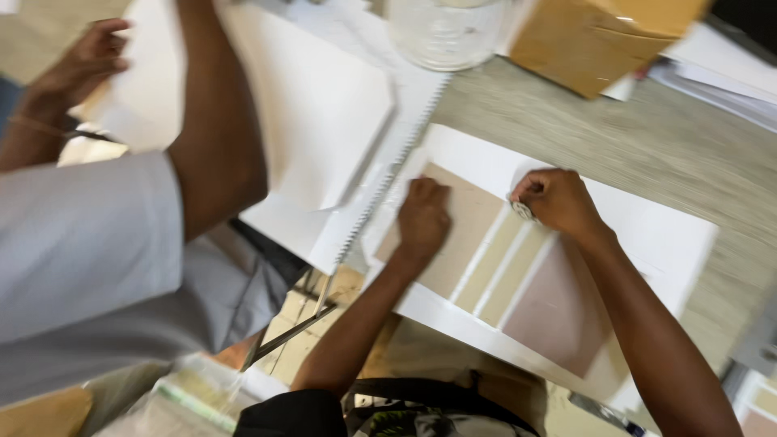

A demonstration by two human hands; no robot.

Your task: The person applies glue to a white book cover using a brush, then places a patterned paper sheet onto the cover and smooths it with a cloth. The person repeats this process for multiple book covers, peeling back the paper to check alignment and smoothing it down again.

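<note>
Dark cloth of the person's top (pixel 291 414) shows at the bottom, closest of all. Two bare arms go up from there to a big white card (pixel 647 235) that lies flat on the grey desk (pixel 647 137).

Stuck on the card are coloured pieces: a tan square (pixel 469 218), two thin pale yellow strips (pixel 506 267) beside it, and a pink piece (pixel 558 311) on the right. They sit side by side with thin white gaps between them.

The left hand (pixel 422 217) rests on the tan square. Its fingers are curled together and press down on the square. The right hand (pixel 557 201) is near the top of the yellow strips. Its fingers are closed tight on a small round silvery thing (pixel 522 210), too blurry to tell what it is.

Just left of the card lies a white book with a wire spiral edge (pixel 396 162), open on the desk. Another person in a light grey sleeve (pixel 81 243) stands on the left. That person's arm (pixel 214 121) reaches over the white book, and their other hand (pixel 81 65) is up in the far left corner.

Farther back stand a clear plastic jar (pixel 445 32) and a brown cardboard box (pixel 591 40). White papers (pixel 720 73) are stacked at the far right.
</note>
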